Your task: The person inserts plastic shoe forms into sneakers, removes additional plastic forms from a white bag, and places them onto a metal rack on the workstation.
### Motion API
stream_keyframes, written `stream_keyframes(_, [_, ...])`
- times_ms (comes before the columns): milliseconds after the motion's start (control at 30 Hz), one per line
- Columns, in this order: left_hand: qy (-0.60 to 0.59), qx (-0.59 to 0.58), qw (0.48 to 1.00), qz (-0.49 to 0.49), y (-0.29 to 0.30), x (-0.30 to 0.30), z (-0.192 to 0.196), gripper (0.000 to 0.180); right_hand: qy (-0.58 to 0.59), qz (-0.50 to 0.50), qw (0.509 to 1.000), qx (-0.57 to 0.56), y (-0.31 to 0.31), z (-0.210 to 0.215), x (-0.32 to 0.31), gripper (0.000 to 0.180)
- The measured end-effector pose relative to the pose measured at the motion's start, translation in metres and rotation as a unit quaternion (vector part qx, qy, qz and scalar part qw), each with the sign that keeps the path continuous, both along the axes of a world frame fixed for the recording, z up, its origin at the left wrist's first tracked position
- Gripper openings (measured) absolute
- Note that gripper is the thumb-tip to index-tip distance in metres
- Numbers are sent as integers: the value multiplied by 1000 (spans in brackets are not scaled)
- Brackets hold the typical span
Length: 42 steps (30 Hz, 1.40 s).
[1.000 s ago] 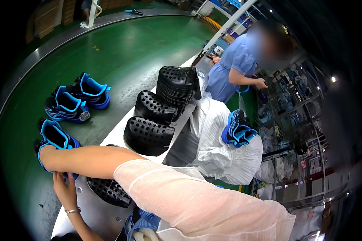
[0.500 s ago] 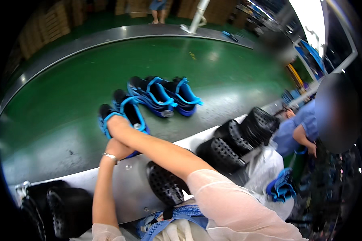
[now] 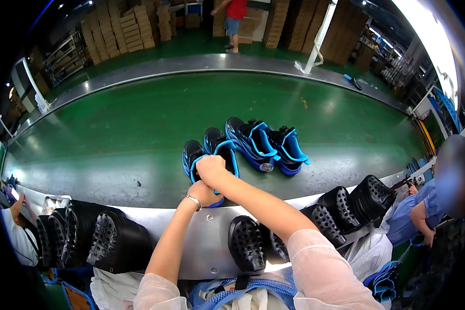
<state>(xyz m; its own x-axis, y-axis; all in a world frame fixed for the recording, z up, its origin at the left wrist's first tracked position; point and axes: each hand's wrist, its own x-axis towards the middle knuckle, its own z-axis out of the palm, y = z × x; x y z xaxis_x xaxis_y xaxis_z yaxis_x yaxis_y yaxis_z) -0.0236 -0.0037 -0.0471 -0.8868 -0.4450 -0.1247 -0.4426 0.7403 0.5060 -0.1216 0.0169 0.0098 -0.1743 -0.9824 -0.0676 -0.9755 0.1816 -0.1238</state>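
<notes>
At far left, a person in white [image 3: 18, 240] sits at the edge of view, and beside them black clog-like pieces [image 3: 121, 243] stand close together on a silver ledge [image 3: 191, 258]. Beyond it, on the green worktop [image 3: 113, 134], the first shoe [image 3: 192, 149] — black, trimmed in bright blue — points away. The left hand [image 3: 205, 194], a bracelet [image 3: 195, 201] at its wrist, is at the heel; the right hand [image 3: 212, 166] crosses above, curled over the collar. Fingertips are hidden, so whether either grip is spread, pressed together or pinching cannot be told. A second shoe [image 3: 215, 136] sits just beside it, partly covered by the right hand; a third [image 3: 243, 138] and fourth [image 3: 290, 166] follow. A person in red [image 3: 236, 9] stands beyond. At right — more black pieces [image 3: 341, 206] line the ledge, near a co-worker in blue [image 3: 416, 213].
</notes>
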Motion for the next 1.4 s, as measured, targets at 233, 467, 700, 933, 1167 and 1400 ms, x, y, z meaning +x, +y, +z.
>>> stream_keyframes(233, [-21, 0, 999, -43, -1, -23, -50, 36, -6, -12, 1000, -21, -2, -20, -5, 19])
stream_keyframes(467, [-87, -26, 995, 38, 19, -21, -3, 46, -28, 15, 997, -70, 15, -15, -17, 26])
stream_keyframes(700, [-118, -90, 981, 123, 18, 8, 41, 35, -96, 67, 974, -196, 178, 112, -17, 21])
stream_keyframes(933, [98, -291, 941, 143, 21, 60, 41, 36, -74, -87, 958, -263, 344, 104, -9, 25])
stream_keyframes(1167, [246, -150, 955, 63, 92, 61, 77, 33, -42, -164, 948, -270, 358, 42, 30, 63])
stream_keyframes(1400, [256, -5, 965, 58, 137, 64, 70, 27, -44, -201, 929, -308, 357, 25, 36, 57])
